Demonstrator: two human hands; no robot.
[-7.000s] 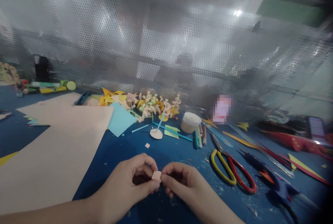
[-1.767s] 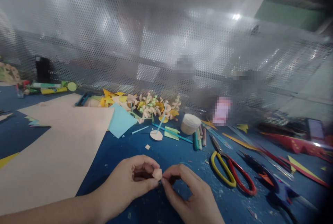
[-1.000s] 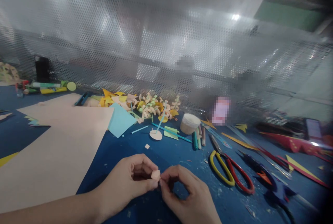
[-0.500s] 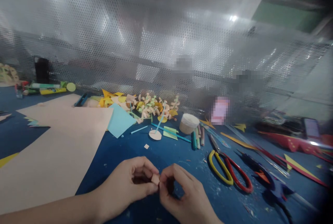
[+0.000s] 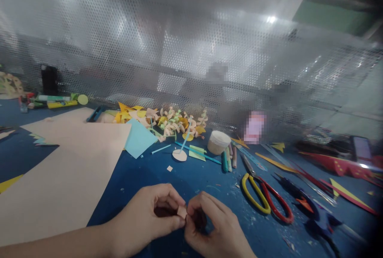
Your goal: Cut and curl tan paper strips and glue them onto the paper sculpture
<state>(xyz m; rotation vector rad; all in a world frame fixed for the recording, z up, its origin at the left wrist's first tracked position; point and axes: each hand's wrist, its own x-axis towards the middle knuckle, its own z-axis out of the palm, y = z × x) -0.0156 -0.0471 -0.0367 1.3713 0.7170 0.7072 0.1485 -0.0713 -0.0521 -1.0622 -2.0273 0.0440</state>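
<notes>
A small pale pink paper piece (image 5: 182,211) is pinched between the thumb and fingers of my left hand (image 5: 149,214). Against its right edge, the fingertips of my right hand (image 5: 214,224) are pressed together, also gripping it. Both hands are close together over the blue table (image 5: 125,188). Beyond them lie a tiny pale paper square (image 5: 169,168) and a pale disc (image 5: 179,155) with a light blue strip standing up from it.
Scissors (image 5: 266,194) and a glue gun (image 5: 317,210) lie to the right. Large pale paper (image 5: 80,170) spreads across the left. Behind are a white roll (image 5: 219,142), a blue paper sheet (image 5: 139,138), curled paper pieces (image 5: 173,124) and a perforated metal screen (image 5: 134,50).
The view has shifted slightly, so most things appear a little further right. Both hands keep nearly the same pose around the small paper piece.
</notes>
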